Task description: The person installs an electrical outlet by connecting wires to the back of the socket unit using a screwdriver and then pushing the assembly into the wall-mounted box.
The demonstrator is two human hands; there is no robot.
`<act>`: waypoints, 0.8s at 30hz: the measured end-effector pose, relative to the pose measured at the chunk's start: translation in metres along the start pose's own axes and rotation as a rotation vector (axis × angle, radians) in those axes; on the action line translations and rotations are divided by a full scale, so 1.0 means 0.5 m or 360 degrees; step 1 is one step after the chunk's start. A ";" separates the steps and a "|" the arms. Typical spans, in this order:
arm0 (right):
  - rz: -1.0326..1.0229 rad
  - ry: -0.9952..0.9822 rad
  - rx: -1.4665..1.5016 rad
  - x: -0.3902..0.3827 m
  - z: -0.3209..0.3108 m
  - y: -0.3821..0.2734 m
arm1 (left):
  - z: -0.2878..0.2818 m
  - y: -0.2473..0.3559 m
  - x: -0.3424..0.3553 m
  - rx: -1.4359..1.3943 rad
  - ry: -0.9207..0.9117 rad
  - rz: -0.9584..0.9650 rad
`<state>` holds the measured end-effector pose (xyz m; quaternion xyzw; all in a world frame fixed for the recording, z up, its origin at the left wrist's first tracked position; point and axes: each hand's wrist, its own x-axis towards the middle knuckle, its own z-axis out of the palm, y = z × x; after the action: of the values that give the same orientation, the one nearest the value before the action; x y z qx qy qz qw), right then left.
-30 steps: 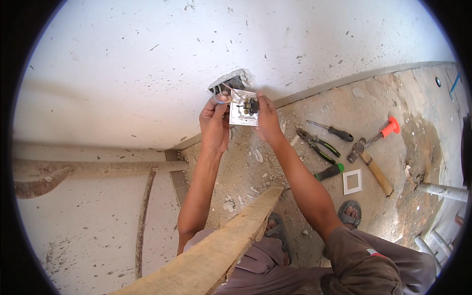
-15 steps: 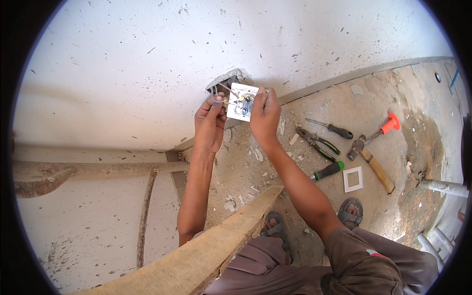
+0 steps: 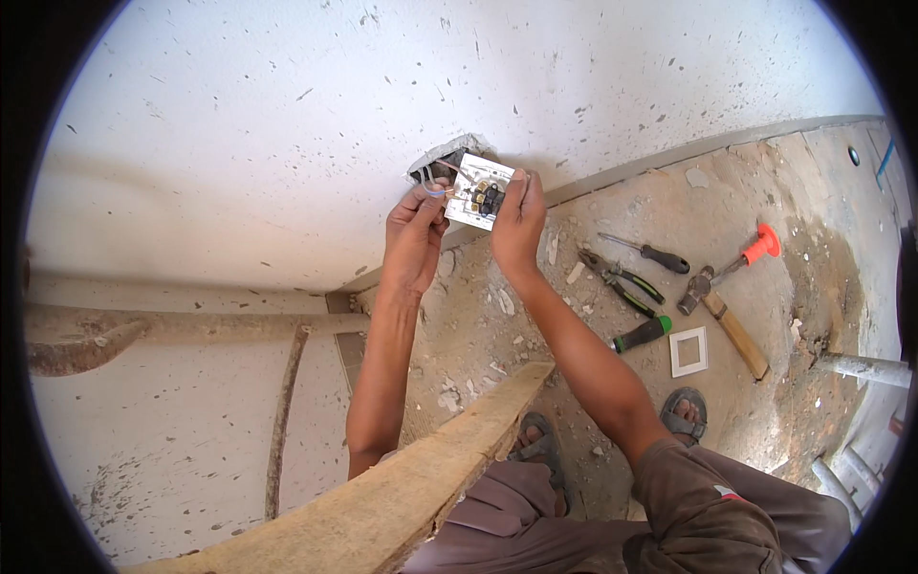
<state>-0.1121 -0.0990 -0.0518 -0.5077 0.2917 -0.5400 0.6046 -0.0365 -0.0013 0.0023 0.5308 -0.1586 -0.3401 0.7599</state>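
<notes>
The floor bears pliers, screwdriver, hammer, frame.

- White, dark-speckled wall above the right grip
- Dusty, rubble-strewn floor below and right of that grip
- Rough brown pole, lower left of that grip

From here, the faceplate looks like smooth plastic, its terminals brassy metal. The near plank is rough, matt wood; the hammer, right, joins wood to dull metal. The floor looks gritty.
</notes>
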 end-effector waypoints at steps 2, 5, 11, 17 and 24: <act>-0.0045 -0.0003 -0.0069 0.001 0.000 -0.002 | 0.002 -0.001 0.002 0.0038 0.0008 0.0018; -0.0094 -0.0027 -0.0147 -0.002 -0.006 -0.010 | 0.007 0.000 0.000 0.0104 0.0067 0.0006; -0.0204 -0.0035 -0.0237 -0.004 -0.005 -0.025 | 0.001 0.010 0.000 0.0293 0.0076 -0.0040; -0.0211 0.0030 -0.0206 -0.008 0.009 -0.029 | 0.011 0.026 -0.008 0.0295 0.0048 -0.0084; -0.0228 0.0025 -0.0194 0.001 0.017 -0.002 | 0.013 0.020 0.006 0.0552 0.0065 0.0018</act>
<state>-0.1049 -0.0969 -0.0480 -0.5588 0.2916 -0.5671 0.5302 -0.0351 -0.0059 0.0136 0.6598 -0.2023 -0.2925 0.6620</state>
